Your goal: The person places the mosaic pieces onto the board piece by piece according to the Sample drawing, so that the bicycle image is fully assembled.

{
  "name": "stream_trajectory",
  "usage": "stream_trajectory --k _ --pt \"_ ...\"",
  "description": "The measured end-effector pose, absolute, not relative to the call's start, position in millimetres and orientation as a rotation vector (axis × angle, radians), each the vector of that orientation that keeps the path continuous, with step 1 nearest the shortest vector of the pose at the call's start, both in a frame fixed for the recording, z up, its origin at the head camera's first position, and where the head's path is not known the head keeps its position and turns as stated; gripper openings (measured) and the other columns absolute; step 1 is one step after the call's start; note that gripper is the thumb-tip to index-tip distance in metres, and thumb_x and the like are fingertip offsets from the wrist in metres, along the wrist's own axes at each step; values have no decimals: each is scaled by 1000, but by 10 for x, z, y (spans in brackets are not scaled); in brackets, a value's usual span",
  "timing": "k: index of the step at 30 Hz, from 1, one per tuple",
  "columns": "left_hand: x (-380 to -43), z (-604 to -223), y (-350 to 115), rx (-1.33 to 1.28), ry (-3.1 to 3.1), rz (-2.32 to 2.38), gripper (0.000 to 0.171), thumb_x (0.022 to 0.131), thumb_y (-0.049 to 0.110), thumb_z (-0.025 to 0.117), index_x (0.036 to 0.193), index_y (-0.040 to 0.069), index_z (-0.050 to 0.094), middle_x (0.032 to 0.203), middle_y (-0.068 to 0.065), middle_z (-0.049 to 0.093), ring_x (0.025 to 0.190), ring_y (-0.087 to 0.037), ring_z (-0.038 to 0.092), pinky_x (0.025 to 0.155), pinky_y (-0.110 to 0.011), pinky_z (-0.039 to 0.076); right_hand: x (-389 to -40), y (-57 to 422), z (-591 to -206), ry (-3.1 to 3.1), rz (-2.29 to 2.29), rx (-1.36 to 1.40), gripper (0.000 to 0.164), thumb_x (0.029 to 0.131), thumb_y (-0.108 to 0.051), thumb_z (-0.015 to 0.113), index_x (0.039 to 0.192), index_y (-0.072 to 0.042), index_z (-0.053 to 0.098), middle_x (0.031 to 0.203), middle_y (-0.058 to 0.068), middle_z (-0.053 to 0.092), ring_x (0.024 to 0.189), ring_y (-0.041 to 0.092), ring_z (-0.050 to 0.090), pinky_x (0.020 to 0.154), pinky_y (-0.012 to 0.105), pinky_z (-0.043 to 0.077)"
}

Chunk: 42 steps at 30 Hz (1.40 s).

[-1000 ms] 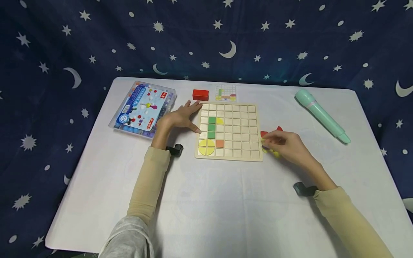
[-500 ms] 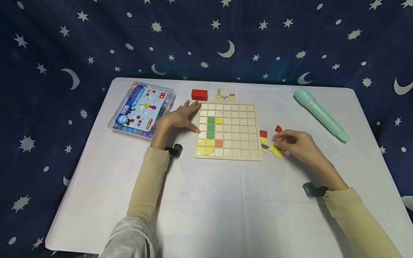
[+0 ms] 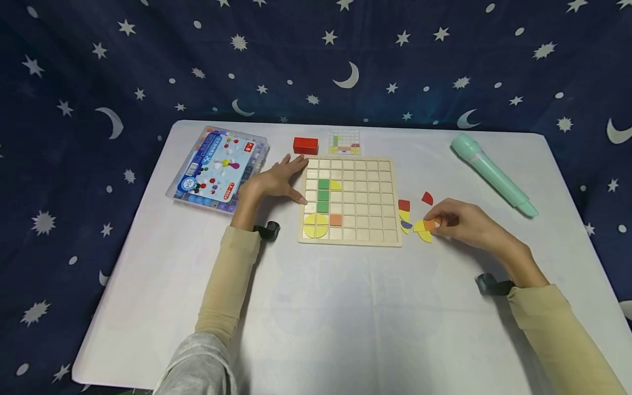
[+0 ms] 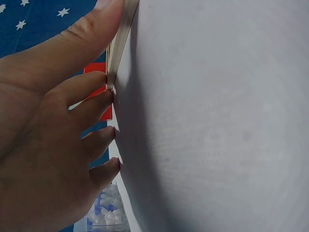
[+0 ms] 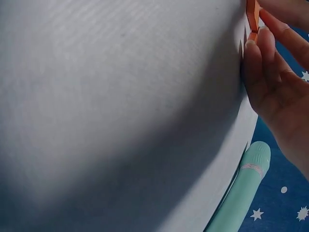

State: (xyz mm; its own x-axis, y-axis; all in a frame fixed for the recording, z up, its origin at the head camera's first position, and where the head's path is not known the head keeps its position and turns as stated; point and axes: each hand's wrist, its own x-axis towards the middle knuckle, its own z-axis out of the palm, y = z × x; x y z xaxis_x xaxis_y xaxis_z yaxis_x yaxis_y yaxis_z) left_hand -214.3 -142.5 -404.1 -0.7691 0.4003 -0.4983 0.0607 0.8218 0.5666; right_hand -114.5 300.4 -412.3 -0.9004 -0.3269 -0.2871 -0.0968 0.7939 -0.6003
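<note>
My left hand [image 3: 276, 181] lies with fingers spread along the left edge of the wooden grid board [image 3: 362, 198], thumb and fingertips at its rim. Green square tiles [image 3: 323, 195], yellow quarter-circle tiles [image 3: 310, 232] and an orange square tile [image 3: 336, 220] sit in the board's cells. Beyond the right edge, my right hand [image 3: 466, 224] pinches another orange tile [image 3: 428, 225] between thumb and fingers, low over the table. The right wrist view shows the orange tile [image 5: 252, 14] at the fingertips. Yellow tiles [image 3: 425, 236] lie just beneath it; a red quarter-circle tile [image 3: 427, 198] is farther back.
Red, yellow and blue tiles [image 3: 404, 205] lie along the board's right edge. Behind the board are a red block [image 3: 305, 146] and a small pattern card [image 3: 344, 142]. A clear case of beads [image 3: 217, 167] stands at left, a mint-green microphone-shaped object [image 3: 494, 174] at right.
My right hand has moved right, away from the tiles by the board's edge, and now pinches an orange tile from the farther group. The left hand stays on the board.
</note>
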Motion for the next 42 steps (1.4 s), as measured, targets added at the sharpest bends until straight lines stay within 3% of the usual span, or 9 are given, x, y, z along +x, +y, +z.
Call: stream_trajectory --k 10,20,31,38,42 --pt "-2156 -4038 -1413 342 2370 704 115 79 30 90 167 28 15 175 5 2 161 -33 -9 126 -65 3 -1171 2970 -4135 2609 -788 -359 28 86 -2 78 112 -1 68 92 9 54 88 25 50 67 22 41" --pt "-2134 -4046 -1426 331 2381 698 115 79 30 90 167 29 16 175 5 2 161 -34 -8 126 -66 5 -1179 2878 -4113 2626 -787 -311 19 91 -18 79 104 -8 69 88 5 63 85 24 54 68 22 46" --pt "-2141 -4063 -1432 329 2382 702 115 79 31 90 167 29 16 175 5 2 161 -32 -8 126 -65 7 -1216 2712 -4126 2512 -1108 -283 26 96 -23 74 113 -5 67 96 13 72 77 20 68 65 27 55" --pt "-2143 -4057 -1430 328 2384 700 115 79 30 90 167 29 16 175 6 2 161 -34 -7 126 -65 6 -1275 2544 -4139 2407 -1277 -263 24 100 -14 68 120 -1 65 110 20 74 80 18 73 73 25 59" --pt "-2151 -4052 -1425 327 2385 703 115 79 30 90 167 29 16 175 6 2 161 -34 -8 126 -65 5 -1311 2436 -4132 2375 -1303 -283 27 99 -9 66 125 0 64 106 18 75 82 18 73 73 25 59"
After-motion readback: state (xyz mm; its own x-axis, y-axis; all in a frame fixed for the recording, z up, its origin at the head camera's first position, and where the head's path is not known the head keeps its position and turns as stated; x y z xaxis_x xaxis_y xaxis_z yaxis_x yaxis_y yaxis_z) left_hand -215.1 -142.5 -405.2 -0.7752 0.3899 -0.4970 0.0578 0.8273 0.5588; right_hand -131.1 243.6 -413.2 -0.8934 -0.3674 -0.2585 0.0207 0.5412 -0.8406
